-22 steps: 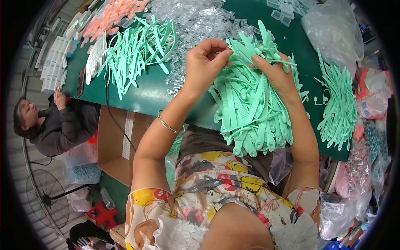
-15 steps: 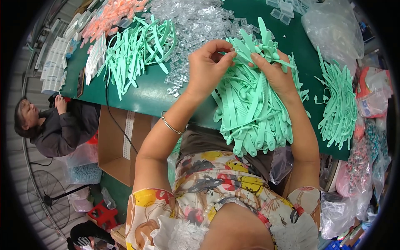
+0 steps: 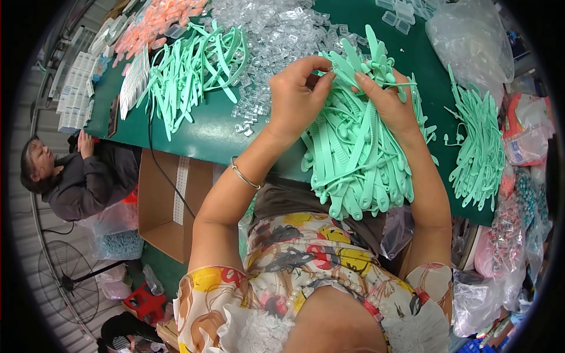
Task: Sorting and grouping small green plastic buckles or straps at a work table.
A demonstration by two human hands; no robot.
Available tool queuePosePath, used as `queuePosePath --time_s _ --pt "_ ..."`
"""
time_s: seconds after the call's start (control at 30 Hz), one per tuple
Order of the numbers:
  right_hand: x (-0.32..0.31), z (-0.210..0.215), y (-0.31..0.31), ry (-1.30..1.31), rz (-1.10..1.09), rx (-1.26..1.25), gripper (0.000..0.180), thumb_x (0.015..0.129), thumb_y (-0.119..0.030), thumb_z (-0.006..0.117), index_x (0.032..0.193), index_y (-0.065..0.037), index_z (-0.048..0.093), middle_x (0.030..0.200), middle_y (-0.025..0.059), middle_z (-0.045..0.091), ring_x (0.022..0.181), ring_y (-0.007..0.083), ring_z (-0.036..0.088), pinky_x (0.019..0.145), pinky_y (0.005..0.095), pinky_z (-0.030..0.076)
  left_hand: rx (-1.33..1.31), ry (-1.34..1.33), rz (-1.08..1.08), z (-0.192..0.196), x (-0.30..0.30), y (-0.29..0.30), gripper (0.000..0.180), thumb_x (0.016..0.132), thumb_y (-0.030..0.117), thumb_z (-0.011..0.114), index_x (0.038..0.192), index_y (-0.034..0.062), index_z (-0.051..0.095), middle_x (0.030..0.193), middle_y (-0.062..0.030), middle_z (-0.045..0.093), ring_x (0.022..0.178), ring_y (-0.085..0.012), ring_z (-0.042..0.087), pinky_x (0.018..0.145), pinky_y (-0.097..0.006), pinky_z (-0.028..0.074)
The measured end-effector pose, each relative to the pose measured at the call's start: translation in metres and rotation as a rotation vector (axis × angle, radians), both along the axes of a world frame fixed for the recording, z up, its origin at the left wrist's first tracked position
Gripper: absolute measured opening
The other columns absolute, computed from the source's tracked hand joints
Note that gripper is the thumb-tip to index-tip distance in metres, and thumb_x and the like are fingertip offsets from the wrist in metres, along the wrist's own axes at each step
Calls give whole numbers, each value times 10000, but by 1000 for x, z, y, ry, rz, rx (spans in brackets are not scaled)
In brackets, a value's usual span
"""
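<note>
A thick heap of mint-green plastic straps [image 3: 359,170], some with ridged bands and rounded ends, lies at the table's near edge in front of me. My right hand [image 3: 391,109] is closed round a bunch of these green straps [image 3: 374,59], its thumb across them and their ends fanning upward. At the left side of that bunch, my left hand [image 3: 299,97] pinches with thumb and forefinger on what looks like the edge of one green strap. The exact spot between those fingertips is mostly hidden.
Another pile of green straps [image 3: 188,76] lies left, and a neat bundle [image 3: 478,153] lies right. Clear plastic pieces [image 3: 271,35] and orange pieces [image 3: 156,26] cover the far side. A cable [image 3: 151,132] hangs over the edge above a cardboard box [image 3: 162,217]. Another person [image 3: 88,176] sits left.
My left hand and forearm have shifted slightly to the right, still pinching by the bunch. The right hand keeps its grip, and the strap ends in it have spread a little.
</note>
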State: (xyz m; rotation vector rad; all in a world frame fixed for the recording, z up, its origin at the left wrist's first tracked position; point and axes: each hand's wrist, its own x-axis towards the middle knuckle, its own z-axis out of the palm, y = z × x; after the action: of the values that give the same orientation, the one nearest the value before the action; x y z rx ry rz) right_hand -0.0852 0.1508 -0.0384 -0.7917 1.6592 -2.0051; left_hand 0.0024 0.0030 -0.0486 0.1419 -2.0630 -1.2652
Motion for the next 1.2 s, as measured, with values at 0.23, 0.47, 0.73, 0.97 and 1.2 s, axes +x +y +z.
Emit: queuePosePath --time_s 0.23,0.47,0.73,0.97,1.2 --pt "2 2 0 29 1 23 178 826 -111 620 922 35 586 873 63 606 798 114 590 726 261 521 -180 74 52 0 -1 0 170 751 -36 655 907 13 613 834 -53 648 650 -113 643 572 -215 506" --pt "2 1 -1 48 -13 11 185 828 -116 621 926 36 582 866 61 607 782 114 588 728 260 520 121 -6 -109 9 3 4 160 768 8 656 919 1 603 821 -54 636 670 -123 638 574 -214 499" --pt "-1 -1 2 117 -6 34 182 828 -120 628 923 29 585 860 60 612 774 105 584 730 259 516 741 -481 -421 26 -5 -13 202 878 210 552 887 12 591 731 -27 586 535 -84 513 489 -189 394" --pt "-3 1 2 217 37 118 206 785 -142 674 911 13 622 797 32 632 725 88 575 646 232 458 317 -452 -329 24 -8 -7 192 848 199 579 774 23 596 642 9 533 540 -42 441 476 -187 325" --pt "0 4 4 94 70 113 233 754 -129 681 928 17 631 802 30 635 717 84 568 645 229 449 410 -412 -317 22 -6 1 182 834 182 583 746 23 595 625 17 510 545 -37 411 474 -180 284"
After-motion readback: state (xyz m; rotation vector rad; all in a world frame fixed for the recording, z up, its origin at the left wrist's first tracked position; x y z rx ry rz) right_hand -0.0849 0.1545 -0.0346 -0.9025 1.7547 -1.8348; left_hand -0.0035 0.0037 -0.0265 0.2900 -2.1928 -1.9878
